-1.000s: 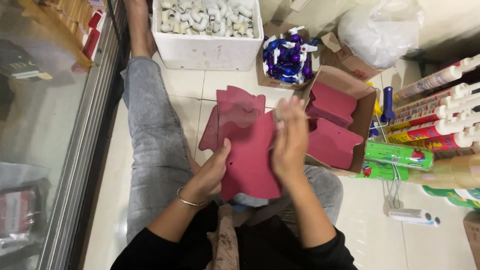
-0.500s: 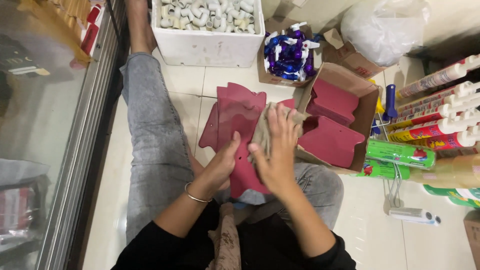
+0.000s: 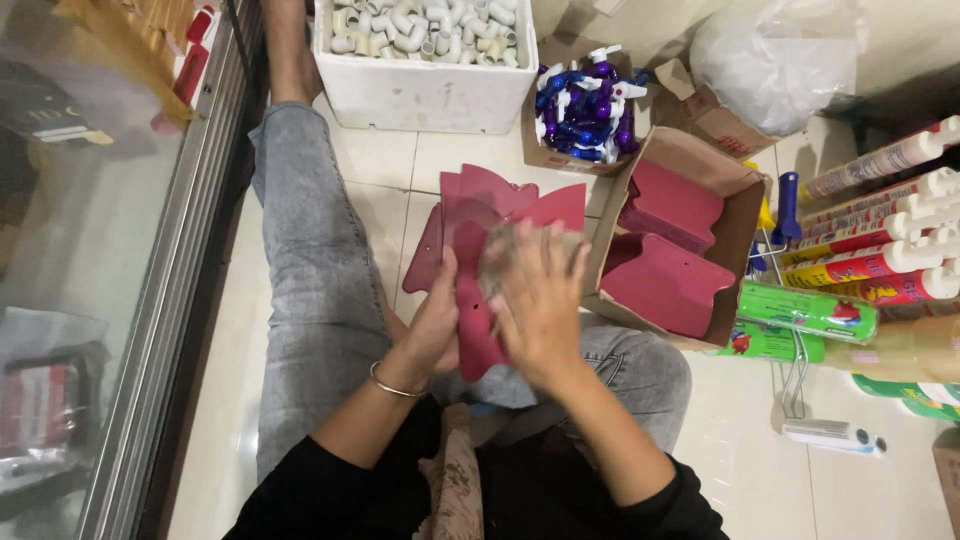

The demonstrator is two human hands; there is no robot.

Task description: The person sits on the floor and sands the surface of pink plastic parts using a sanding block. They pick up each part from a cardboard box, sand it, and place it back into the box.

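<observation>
At the centre of the frame the left hand (image 3: 437, 325) grips the lower edge of a dark red plastic sheet (image 3: 478, 240), flat, with a notched, winged top; its long axis runs up the frame. The right hand (image 3: 540, 300), fingers spread, presses a crumpled cloth (image 3: 505, 258) against it. Top centre, a white foam box (image 3: 425, 95) holds white pipe fittings. Right of it, a small carton (image 3: 560, 160) holds blue and purple nozzles. Further right, an open cardboard box (image 3: 735, 215) holds more red sheets.
</observation>
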